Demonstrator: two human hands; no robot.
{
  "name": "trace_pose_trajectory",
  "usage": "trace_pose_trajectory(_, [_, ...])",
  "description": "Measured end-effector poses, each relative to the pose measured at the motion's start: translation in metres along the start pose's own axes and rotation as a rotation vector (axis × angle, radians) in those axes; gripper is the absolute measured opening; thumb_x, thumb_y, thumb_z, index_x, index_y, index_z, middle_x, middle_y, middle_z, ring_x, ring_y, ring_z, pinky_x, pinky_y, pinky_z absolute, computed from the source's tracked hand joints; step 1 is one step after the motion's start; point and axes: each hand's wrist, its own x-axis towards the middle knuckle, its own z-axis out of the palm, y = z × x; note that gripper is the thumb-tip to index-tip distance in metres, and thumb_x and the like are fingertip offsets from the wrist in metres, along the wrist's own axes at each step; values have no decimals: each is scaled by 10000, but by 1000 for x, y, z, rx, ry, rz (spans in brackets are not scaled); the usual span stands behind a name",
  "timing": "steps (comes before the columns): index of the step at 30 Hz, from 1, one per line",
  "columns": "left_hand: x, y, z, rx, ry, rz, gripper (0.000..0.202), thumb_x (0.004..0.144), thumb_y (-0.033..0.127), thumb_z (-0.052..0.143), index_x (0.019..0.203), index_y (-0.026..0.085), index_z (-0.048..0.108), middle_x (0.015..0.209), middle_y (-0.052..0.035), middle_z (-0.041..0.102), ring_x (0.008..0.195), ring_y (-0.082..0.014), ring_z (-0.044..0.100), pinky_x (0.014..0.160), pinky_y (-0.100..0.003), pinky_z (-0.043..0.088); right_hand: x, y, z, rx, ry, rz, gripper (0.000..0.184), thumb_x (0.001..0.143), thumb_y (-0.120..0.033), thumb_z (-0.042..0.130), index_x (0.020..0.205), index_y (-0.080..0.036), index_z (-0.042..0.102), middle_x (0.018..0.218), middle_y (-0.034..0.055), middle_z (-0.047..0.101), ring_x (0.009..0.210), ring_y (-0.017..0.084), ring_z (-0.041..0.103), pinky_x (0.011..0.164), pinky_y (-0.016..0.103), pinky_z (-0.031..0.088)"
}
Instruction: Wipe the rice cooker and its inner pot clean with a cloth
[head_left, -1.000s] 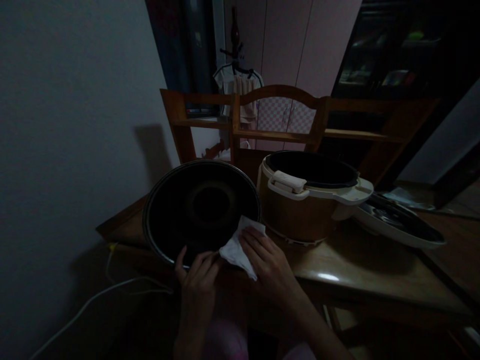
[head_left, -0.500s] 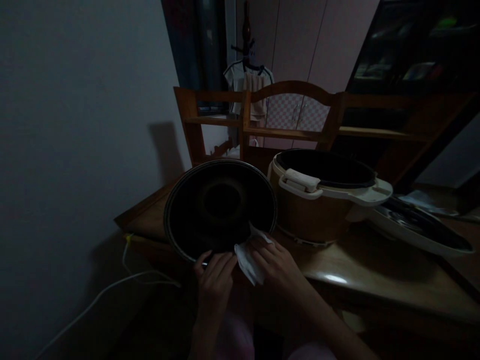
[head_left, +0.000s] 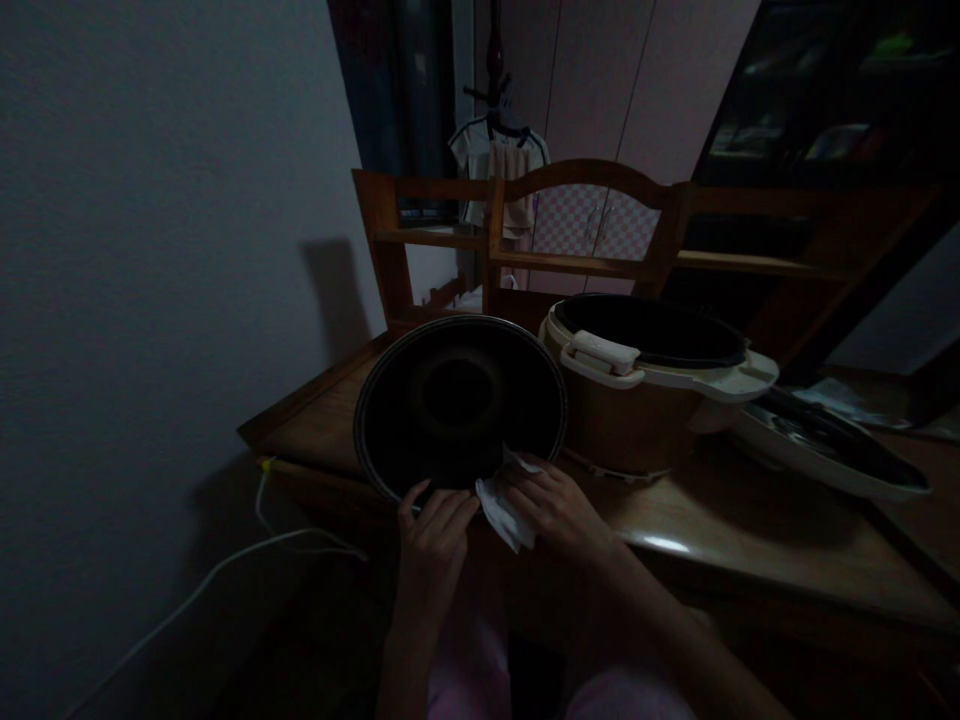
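Observation:
A round black pot [head_left: 397,420] is tilted toward me at the table's near edge, its dark hollow inside showing. My left hand [head_left: 436,530] is closed on the near rim, thumb and fingers over the edge. Just right of it, my right hand [head_left: 556,510] pinches a crumpled white tissue or cloth [head_left: 508,515] against the rim; its fingertips are partly hidden by the white piece. Close behind on the right stands a cooker body [head_left: 622,420] with a pale rim and handle. The room is dim, so the pot's inside surface is hard to make out.
A lid-like part [head_left: 825,450] lies on the wooden table [head_left: 720,545], right of the cooker. A white cord [head_left: 217,570] hangs at the left by the wall [head_left: 165,220]. Behind the table rises a wooden shelf frame [head_left: 585,265], with clothes [head_left: 517,185] hanging beyond it.
The pot and both hands sit slightly farther right in view. My left hand still grips the rim, and the white piece stays in my right hand at the near rim.

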Motion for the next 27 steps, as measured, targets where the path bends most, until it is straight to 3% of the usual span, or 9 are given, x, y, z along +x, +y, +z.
trace_pose_trajectory(5, [2,-3,-6,-13,-24,12,308,931,71,452,1071,214,685,1004,-8,744,976,-179,658,1147,-501,218,0,3,2,-18,14,-14,214,959,-97,537,1160,-133,601,1182,97,671,1087,238,620,1019,406,486])
trace_pose_trajectory(10, [3,-14,-17,96,-66,74,492,924,119,517,1397,249,490,1381,-66,586,1251,-211,550,1187,-487,186,2,-1,-1,-21,-6,-5,197,949,-114,571,1140,-140,612,1151,88,681,1058,232,628,975,387,513])
trace_pose_trajectory(12, [2,-19,-19,130,11,53,691,861,253,670,1482,266,368,1499,-104,452,1382,-279,411,1185,-525,182,4,-2,-3,-18,-7,-3,225,950,-121,573,1172,-143,604,1172,93,674,1082,229,619,994,387,501])
trace_pose_trajectory(14, [1,-22,-19,98,165,-3,1032,687,442,816,1530,272,246,1586,-141,280,1458,-361,233,1173,-595,153,6,-2,-4,-12,-4,4,250,949,-125,579,1197,-143,598,1165,93,678,1092,228,615,1012,394,489])
trace_pose_trajectory(16, [2,-21,-18,-10,359,-168,1263,557,532,864,1552,274,130,1625,-167,122,1460,-399,197,1149,-612,211,7,-2,-5,-1,2,15,284,941,-122,592,1225,-142,592,1165,92,680,1100,227,613,1014,393,486])
trace_pose_trajectory(19, [7,-12,-16,-288,558,-587,1092,699,492,794,1545,291,134,1624,-148,137,1383,-335,384,1069,-495,410,7,1,-6,25,27,23,317,937,-119,598,1253,-146,588,1174,94,681,1112,221,612,1004,382,490])
trace_pose_trajectory(22, [13,-3,-9,-523,436,-891,774,829,477,674,1494,303,318,1532,-81,398,1353,-268,439,1104,-435,381,6,3,-8,67,30,18,321,937,-125,602,1256,-157,595,1162,83,690,1134,218,606,1007,380,485])
trace_pose_trajectory(25, [14,2,7,-710,289,-1012,609,838,484,659,1386,278,492,1390,-62,570,1282,-254,520,1100,-425,383,6,4,-9,99,-1,15,329,942,-130,596,1269,-169,590,1209,78,674,1185,221,580,1031,396,467])
trace_pose_trajectory(27, [12,3,21,-800,289,-995,555,814,455,694,1311,242,568,1365,-74,593,1244,-251,553,1070,-403,415,6,3,-9,106,1,0,316,956,-126,569,1269,-167,589,1217,81,672,1169,220,592,1031,403,470])
